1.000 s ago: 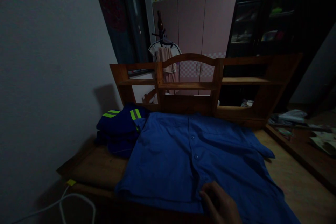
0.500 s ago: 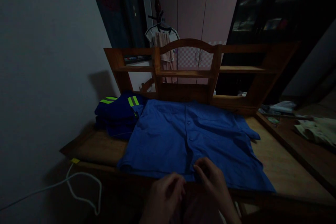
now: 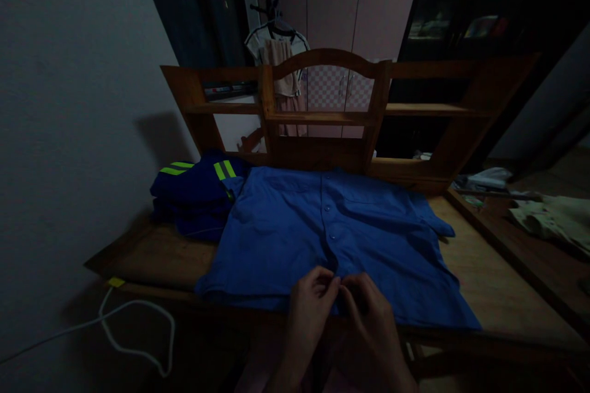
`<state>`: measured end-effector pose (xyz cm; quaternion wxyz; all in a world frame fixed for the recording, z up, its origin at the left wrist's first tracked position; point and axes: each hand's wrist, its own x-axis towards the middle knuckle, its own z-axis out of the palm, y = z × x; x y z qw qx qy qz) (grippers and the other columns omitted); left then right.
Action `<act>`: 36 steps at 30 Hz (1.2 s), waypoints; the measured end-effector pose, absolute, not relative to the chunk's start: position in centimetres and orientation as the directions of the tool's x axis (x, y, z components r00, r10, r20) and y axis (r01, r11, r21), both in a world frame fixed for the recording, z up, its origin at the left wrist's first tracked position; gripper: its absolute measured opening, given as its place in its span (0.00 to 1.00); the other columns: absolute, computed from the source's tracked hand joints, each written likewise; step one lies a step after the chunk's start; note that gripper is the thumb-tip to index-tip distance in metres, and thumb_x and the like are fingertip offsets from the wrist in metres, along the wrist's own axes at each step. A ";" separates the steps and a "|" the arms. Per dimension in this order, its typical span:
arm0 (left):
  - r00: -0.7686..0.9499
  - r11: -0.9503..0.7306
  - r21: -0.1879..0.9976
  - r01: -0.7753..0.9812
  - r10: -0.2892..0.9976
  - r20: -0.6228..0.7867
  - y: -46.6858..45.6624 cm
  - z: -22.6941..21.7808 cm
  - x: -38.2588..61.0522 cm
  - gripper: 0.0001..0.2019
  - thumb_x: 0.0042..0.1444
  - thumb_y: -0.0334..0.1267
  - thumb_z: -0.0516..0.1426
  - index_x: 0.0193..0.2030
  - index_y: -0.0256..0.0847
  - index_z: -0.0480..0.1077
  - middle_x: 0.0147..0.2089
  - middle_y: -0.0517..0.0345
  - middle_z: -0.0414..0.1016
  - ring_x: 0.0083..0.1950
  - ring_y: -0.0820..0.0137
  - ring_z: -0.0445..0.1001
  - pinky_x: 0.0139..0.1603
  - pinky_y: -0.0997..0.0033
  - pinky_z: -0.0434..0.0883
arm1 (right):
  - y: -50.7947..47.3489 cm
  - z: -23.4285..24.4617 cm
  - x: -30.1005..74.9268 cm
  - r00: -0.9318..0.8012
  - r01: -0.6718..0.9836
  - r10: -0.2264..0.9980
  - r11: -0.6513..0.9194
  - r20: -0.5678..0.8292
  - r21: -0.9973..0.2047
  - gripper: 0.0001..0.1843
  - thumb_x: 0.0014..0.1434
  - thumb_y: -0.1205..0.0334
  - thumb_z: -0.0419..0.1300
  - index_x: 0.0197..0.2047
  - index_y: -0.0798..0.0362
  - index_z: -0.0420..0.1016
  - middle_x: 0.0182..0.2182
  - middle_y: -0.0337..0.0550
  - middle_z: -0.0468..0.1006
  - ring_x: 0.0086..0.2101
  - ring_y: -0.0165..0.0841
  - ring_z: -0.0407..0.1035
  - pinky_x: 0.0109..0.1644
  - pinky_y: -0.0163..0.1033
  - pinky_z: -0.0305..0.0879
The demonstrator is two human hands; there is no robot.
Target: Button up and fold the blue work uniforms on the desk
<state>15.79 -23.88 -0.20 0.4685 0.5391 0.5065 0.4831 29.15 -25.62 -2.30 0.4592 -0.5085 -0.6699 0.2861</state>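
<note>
A blue short-sleeved shirt lies spread on the wooden desk, its collar end away from me and its hem along the front edge. Buttons run down its middle front. At the lower placket, my left hand pinches the cloth with thumb and fingers. My right hand is closed in a pinch on the placket right beside it, and the fingertips of both hands nearly meet. Whatever button or hole lies between the fingertips is hidden.
A folded dark blue garment with yellow-green reflective strips sits at the left by the wall. A wooden shelf rack rises along the back. A white cable loops off the front left. Pale cloth lies far right.
My left hand has moved up and right onto the placket and closed beside my right hand. My right hand stays pinched at the shirt's front. The view has shifted slightly.
</note>
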 end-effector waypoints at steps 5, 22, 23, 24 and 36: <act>-0.026 -0.005 0.999 -0.052 1.000 0.003 -24.0 -0.6 16.0 0.09 0.52 0.41 0.60 0.32 0.36 0.70 0.33 0.54 0.78 0.38 0.66 0.78 0.38 0.74 0.73 | -25.5 -2.0 29.2 -0.056 0.417 0.936 0.337 0.346 -0.844 0.09 0.65 0.59 0.50 0.39 0.51 0.69 0.37 0.42 0.72 0.37 0.30 0.68 0.40 0.32 0.63; -0.091 0.018 0.998 -0.063 0.996 -0.024 -24.0 -1.6 16.0 0.10 0.48 0.40 0.62 0.29 0.36 0.69 0.29 0.55 0.76 0.34 0.68 0.78 0.36 0.75 0.73 | -24.7 -2.0 30.1 -0.078 0.527 0.927 0.350 0.366 -0.775 0.11 0.65 0.57 0.50 0.39 0.52 0.70 0.35 0.43 0.75 0.35 0.31 0.70 0.38 0.33 0.66; -0.090 0.010 0.998 -0.062 0.996 -0.015 -24.0 -1.6 16.0 0.10 0.48 0.41 0.62 0.29 0.36 0.69 0.30 0.55 0.77 0.35 0.68 0.78 0.36 0.75 0.73 | -24.7 -2.1 30.1 -0.095 0.560 0.913 0.379 0.397 -0.737 0.11 0.65 0.58 0.49 0.39 0.51 0.70 0.35 0.44 0.75 0.35 0.31 0.71 0.38 0.33 0.66; -0.087 0.003 0.998 -0.065 0.996 -0.009 -24.0 -1.6 16.0 0.10 0.48 0.41 0.62 0.29 0.36 0.70 0.30 0.55 0.77 0.35 0.67 0.77 0.37 0.74 0.73 | -24.7 -2.1 30.2 -0.120 0.588 0.896 0.411 0.427 -0.696 0.11 0.65 0.58 0.49 0.39 0.51 0.71 0.35 0.44 0.75 0.36 0.31 0.71 0.37 0.33 0.67; -0.076 0.003 0.995 -0.103 0.997 -0.011 -23.3 -2.2 16.0 0.11 0.46 0.41 0.62 0.34 0.36 0.73 0.33 0.51 0.79 0.37 0.65 0.78 0.39 0.72 0.74 | -23.6 -1.5 31.0 -0.398 0.754 0.805 0.561 0.440 -0.343 0.10 0.65 0.67 0.47 0.38 0.50 0.69 0.33 0.40 0.74 0.28 0.27 0.71 0.29 0.31 0.62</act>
